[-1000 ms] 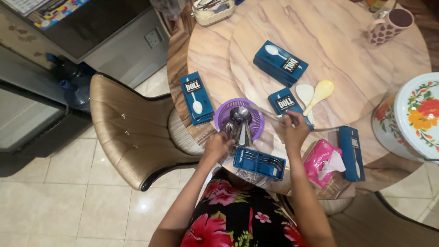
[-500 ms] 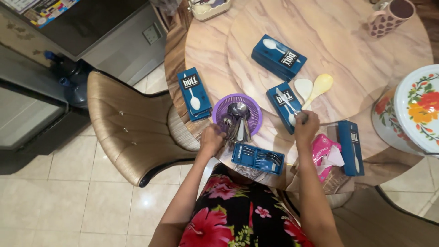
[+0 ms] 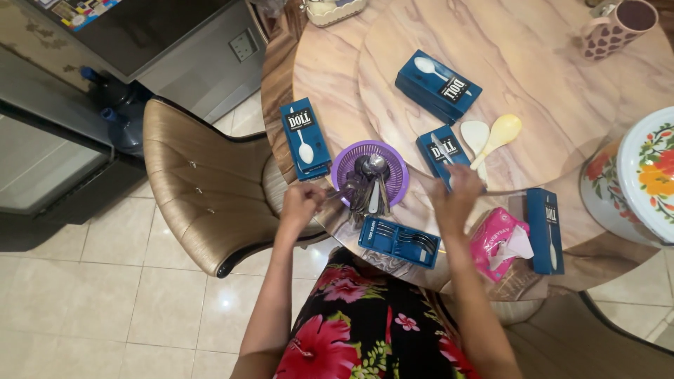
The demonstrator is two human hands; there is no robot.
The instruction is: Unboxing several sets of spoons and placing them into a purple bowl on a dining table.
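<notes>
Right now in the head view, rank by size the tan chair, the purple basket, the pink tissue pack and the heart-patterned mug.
1. tan chair, by far the largest.
2. purple basket.
3. pink tissue pack, close to the basket in size, so that order is unsure.
4. heart-patterned mug, smallest, though farther away and partly cut off.

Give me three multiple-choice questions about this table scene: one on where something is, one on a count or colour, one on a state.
1. Where is the purple basket?
A. on the chair
B. on the table edge, between the two hands
C. on the floor

2. How many shut blue boxes lie on the table?
A. two
B. four
C. seven

3. In what state is the blue tray by the person?
A. open, cutlery showing
B. shut
C. upside down

Answers: 1 B, it sits between the left hand and the right hand; 2 B, four show; 3 A, metal handles are visible.
</notes>
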